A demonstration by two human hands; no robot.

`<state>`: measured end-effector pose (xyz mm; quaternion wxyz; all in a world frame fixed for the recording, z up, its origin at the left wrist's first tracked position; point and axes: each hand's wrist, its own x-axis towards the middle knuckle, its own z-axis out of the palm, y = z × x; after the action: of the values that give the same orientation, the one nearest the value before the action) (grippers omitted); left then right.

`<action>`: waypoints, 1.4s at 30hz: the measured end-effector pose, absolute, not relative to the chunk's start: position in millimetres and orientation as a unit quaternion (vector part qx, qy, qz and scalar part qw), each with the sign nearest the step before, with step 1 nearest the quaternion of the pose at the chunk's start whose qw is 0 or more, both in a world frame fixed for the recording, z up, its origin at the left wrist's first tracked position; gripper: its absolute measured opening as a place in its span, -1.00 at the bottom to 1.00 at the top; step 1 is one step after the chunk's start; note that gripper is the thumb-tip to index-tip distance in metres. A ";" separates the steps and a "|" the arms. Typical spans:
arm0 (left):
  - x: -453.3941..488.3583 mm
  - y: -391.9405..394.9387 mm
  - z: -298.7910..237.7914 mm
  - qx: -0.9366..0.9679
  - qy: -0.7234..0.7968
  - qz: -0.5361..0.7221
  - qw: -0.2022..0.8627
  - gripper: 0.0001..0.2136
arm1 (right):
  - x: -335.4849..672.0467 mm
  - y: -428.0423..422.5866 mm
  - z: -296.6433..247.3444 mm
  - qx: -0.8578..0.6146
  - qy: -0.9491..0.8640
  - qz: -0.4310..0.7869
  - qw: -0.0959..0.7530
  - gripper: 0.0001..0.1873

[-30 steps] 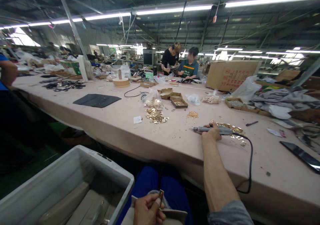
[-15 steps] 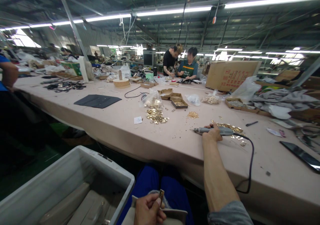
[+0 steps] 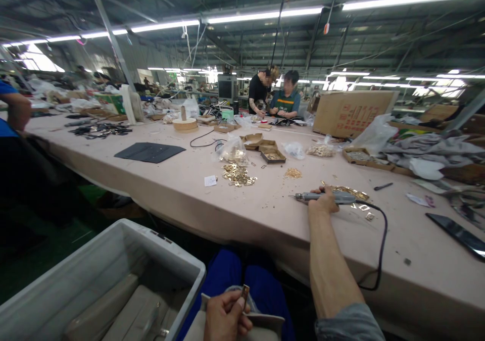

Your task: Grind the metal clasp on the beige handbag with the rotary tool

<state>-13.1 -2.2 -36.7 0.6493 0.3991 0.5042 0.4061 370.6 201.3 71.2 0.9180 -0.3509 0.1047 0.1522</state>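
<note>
My left hand (image 3: 226,317) is closed over my lap, pinching a small gold metal plate (image 3: 245,293) between thumb and fingers. Under it lies a beige bag piece (image 3: 265,321) with a raised flap, partly hidden by the hand. My right hand (image 3: 326,200) reaches across the table, its fingers wrapped round a grey electric screwdriver (image 3: 343,197). The tool lies almost level at the tabletop, with its bit pointing left and a black cord trailing from its right end. Just behind it are gold metal fittings (image 3: 356,193).
A grey plastic bin (image 3: 166,245) with beige bags stands at my left. On the table (image 3: 182,194) lie a gold plate pile (image 3: 238,175), tiny gold screws (image 3: 293,173), small cardboard boxes (image 3: 273,156), a black sheet (image 3: 149,152) and a phone (image 3: 456,234). Two people (image 3: 286,101) work opposite.
The view has shifted very slightly. Both hands keep their hold on the plate and the screwdriver, with little visible movement.
</note>
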 end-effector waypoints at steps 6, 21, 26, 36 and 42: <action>-12.2 -3.1 -34.5 0.395 0.512 0.403 0.648 -0.42 | 371.5 202.5 69.6 -0.354 0.102 0.147 0.918 -0.59; -14.5 -3.7 -41.1 0.396 0.506 0.404 0.651 -0.44 | 370.6 204.8 70.8 -0.355 0.114 0.132 0.919 -0.58; -14.4 -3.5 -44.0 0.396 0.509 0.404 0.649 -0.47 | 372.2 204.0 70.3 -0.356 0.119 0.133 0.917 -0.54; -14.3 -3.7 -43.5 0.393 0.507 0.409 0.649 -0.48 | 370.2 201.7 73.6 -0.358 0.128 0.133 0.915 -0.56; -14.0 -3.7 -43.3 0.394 0.506 0.410 0.648 -0.48 | 367.8 198.6 77.9 -0.360 0.132 0.138 0.913 -0.51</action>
<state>-14.0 -3.7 -43.3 0.6484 0.3941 0.5062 0.4099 367.8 198.6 77.9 0.9133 -0.3597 0.1321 0.1384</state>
